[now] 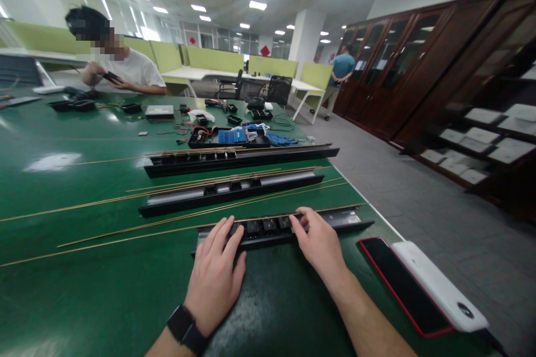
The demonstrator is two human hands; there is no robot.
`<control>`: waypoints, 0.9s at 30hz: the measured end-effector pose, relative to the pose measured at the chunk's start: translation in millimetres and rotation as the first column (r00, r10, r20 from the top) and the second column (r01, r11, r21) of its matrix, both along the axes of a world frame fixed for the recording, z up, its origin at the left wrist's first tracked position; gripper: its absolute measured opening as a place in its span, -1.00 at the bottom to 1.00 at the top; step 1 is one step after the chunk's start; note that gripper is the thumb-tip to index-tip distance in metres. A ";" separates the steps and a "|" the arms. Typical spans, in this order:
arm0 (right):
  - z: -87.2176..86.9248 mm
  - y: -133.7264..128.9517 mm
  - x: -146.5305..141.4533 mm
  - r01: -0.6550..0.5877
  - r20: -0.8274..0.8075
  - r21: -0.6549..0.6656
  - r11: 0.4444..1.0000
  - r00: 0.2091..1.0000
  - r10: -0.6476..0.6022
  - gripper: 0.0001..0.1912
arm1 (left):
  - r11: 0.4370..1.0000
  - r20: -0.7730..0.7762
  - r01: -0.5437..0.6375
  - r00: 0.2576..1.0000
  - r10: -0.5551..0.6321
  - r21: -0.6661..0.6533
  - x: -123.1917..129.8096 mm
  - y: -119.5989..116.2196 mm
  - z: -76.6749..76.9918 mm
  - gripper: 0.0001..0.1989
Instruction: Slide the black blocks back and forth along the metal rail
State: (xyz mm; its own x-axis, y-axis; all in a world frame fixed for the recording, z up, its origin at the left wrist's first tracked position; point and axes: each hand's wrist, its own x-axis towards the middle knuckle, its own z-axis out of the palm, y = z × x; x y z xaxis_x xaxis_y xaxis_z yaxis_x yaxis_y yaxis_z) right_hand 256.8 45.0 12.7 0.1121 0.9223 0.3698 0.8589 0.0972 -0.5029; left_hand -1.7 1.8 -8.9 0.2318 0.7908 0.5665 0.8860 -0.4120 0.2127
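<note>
A black channel (268, 240) lies nearest to me, with several small black blocks (269, 225) in a row inside it. Over its left part rests my left hand (218, 268), fingers spread, with a black watch on the wrist. My right hand (316, 234) is at the row's right end, its thumb and index finger close to the last block; whether they grip it is unclear. A thin brass rod (167, 232) runs along the channel's far edge and out to the left.
Two more black channels (234, 192) (247, 159) lie beyond, with brass rods beside them. A red-edged phone (404, 284) and a white device (439, 284) lie at right. Across the green table (104, 301), a seated person holds a dark object.
</note>
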 end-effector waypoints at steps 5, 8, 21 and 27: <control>-0.6 0.4 -0.5 -0.028 -0.013 0.007 1.000 1.000 0.028 -0.64 | 1.000 -0.029 -0.002 1.000 0.002 0.002 0.0 -0.3 0.4 -0.55; -1.5 0.4 -0.5 -0.029 -0.012 0.013 0.999 0.999 0.030 -0.66 | 1.000 -0.037 -0.003 0.999 0.003 0.002 0.1 -0.6 0.3 -0.55; -2.3 1.0 -0.4 -0.016 0.000 0.017 1.000 1.000 0.016 -0.68 | 1.000 -0.022 0.000 1.000 0.000 0.003 0.3 -0.5 0.8 -0.55; -1.9 0.4 -1.0 -0.016 -0.017 0.019 1.000 1.000 0.017 -0.69 | 1.000 0.001 0.002 1.000 -0.002 0.005 0.4 -0.9 0.5 -0.54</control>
State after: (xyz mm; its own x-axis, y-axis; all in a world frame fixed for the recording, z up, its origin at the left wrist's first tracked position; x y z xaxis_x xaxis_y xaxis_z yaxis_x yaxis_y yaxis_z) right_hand 255.8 45.4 10.7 0.1036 0.9169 0.3854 0.8483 0.1209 -0.5156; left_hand -1.3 0.9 -8.4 0.2332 0.7873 0.5707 0.8850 -0.4150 0.2110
